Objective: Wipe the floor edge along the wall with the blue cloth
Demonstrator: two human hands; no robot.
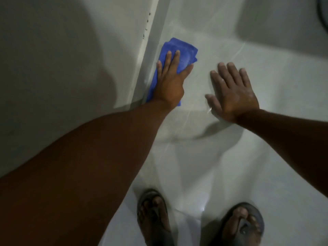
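The blue cloth, folded, lies on the pale tiled floor right against the base of the wall. My left hand presses flat on top of it, fingers spread forward, thumb on the cloth's right side; its palm hides the cloth's middle. A strip of cloth shows along the skirting left of the hand. My right hand rests flat on the bare floor to the right, fingers apart, holding nothing.
The skirting strip runs diagonally from upper centre down to the left arm, with small dark specks on it. My two feet in dark sandals stand at the bottom. A dark curved object shows at the top right corner.
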